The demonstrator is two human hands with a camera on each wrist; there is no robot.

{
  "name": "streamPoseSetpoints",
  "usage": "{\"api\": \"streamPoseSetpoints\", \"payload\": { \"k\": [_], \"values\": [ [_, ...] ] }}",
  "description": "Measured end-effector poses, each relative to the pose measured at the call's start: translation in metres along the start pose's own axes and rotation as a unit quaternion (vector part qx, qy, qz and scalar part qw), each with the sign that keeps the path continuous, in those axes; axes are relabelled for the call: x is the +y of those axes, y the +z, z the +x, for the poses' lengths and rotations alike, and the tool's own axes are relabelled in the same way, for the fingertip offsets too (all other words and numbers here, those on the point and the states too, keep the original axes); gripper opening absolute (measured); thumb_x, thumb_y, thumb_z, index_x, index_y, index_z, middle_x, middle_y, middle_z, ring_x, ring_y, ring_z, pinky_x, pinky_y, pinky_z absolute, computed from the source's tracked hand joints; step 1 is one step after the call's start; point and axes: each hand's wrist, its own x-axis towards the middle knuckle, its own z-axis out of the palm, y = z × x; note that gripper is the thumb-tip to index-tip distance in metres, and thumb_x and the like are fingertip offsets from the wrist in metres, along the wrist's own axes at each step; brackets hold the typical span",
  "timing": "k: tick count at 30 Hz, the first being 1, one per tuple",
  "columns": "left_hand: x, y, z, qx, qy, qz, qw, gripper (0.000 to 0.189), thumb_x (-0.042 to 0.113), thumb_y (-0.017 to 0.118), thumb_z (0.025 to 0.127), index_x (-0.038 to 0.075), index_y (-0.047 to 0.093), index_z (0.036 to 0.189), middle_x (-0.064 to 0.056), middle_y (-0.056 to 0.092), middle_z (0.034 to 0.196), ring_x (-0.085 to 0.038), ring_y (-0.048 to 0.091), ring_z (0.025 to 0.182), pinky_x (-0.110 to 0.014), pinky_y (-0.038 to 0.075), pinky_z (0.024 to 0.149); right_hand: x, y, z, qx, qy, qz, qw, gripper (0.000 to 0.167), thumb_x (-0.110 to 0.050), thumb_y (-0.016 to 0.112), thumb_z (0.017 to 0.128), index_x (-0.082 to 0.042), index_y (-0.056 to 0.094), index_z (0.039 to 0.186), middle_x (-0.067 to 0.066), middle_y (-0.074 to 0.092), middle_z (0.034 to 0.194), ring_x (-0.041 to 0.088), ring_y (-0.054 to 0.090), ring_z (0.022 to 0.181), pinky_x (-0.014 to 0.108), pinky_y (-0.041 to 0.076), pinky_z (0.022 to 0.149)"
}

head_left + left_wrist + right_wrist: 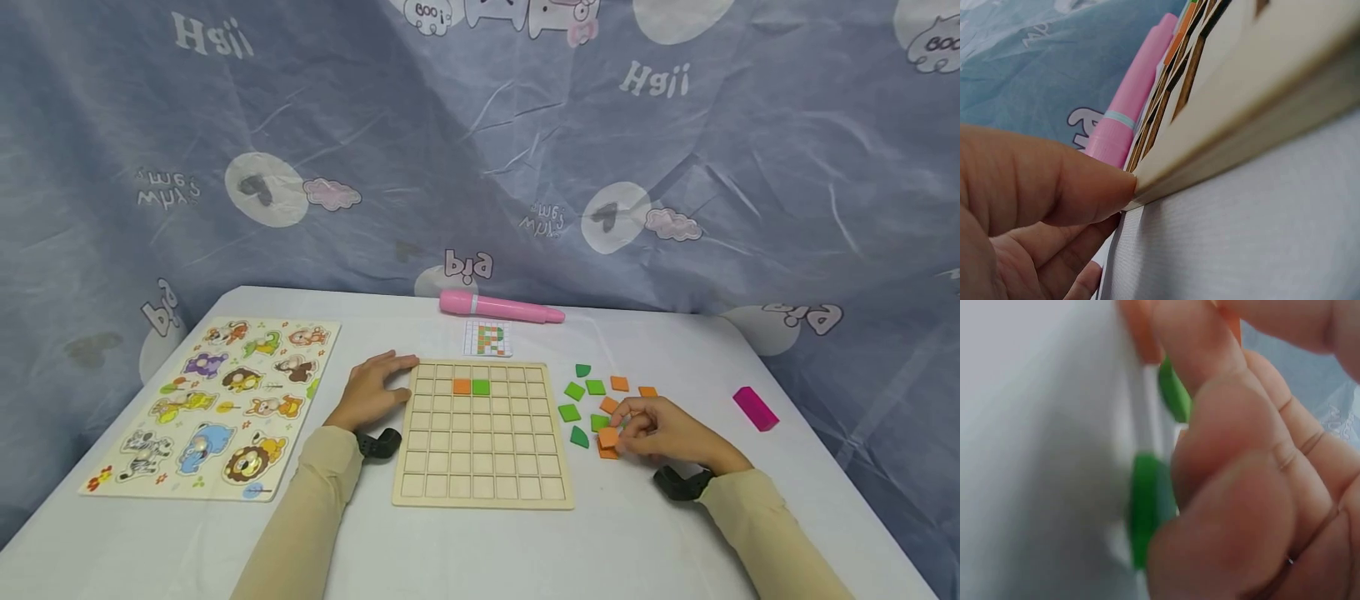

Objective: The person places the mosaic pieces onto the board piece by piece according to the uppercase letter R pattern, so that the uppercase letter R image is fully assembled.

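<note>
A wooden grid board (483, 465) lies on the table, with one orange tile (461, 387) and one green tile (481, 387) side by side in its upper part. My left hand (372, 390) touches the board's far left corner with fairly straight fingers; the thumb (1085, 190) presses the edge in the left wrist view. To the right of the board, my right hand (654, 429) pinches an orange square tile (608, 437) between thumb and fingers, just over another orange tile (608, 454). Curled fingers hide much of that tile in the right wrist view.
Loose green tiles (569, 412) and orange tiles (619, 383) lie scattered around the right hand. Behind the board are a small pattern card (489, 339) and a pink marker (502, 308). An animal puzzle board (213, 408) lies left; a magenta block (755, 408) lies far right.
</note>
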Motion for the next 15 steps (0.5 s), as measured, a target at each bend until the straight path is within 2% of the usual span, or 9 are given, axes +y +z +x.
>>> {"api": "streamPoseSetpoints", "payload": {
  "k": [5, 8, 15],
  "values": [
    [0.001, 0.000, 0.001, -0.001, -0.006, 0.001, 1.0000, 0.058, 0.013, 0.071, 0.091, 0.007, 0.066, 0.148, -0.011, 0.061, 0.156, -0.037, 0.037, 0.158, -0.058, 0.015, 0.132, -0.008, 0.003, 0.014, 0.021, 0.018, -0.012, 0.9996, 0.027, -0.004, 0.078, 0.095, 0.008, 0.064, 0.114, 0.005, 0.073, 0.077, 0.005, 0.049, 0.058, 0.021, 0.044, 0.052],
    [0.002, 0.000, 0.001, 0.000, -0.008, 0.001, 1.0000, 0.058, 0.013, 0.070, 0.090, 0.007, 0.067, 0.148, -0.011, 0.061, 0.156, -0.037, 0.037, 0.158, -0.058, 0.015, 0.132, -0.013, 0.005, 0.022, 0.032, 0.026, -0.006, 0.9991, 0.029, -0.005, 0.080, 0.095, 0.008, 0.064, 0.116, 0.007, 0.074, 0.080, 0.007, 0.050, 0.060, 0.021, 0.044, 0.052],
    [0.003, 0.000, 0.001, -0.001, -0.010, 0.001, 0.9999, 0.058, 0.013, 0.070, 0.090, 0.006, 0.066, 0.148, -0.011, 0.061, 0.156, -0.037, 0.037, 0.158, -0.058, 0.014, 0.132, -0.021, 0.012, 0.040, 0.043, 0.028, -0.018, 0.9985, 0.026, -0.005, 0.075, 0.097, 0.006, 0.064, 0.118, 0.012, 0.077, 0.087, 0.008, 0.048, 0.058, 0.022, 0.042, 0.055]
  ]
}}
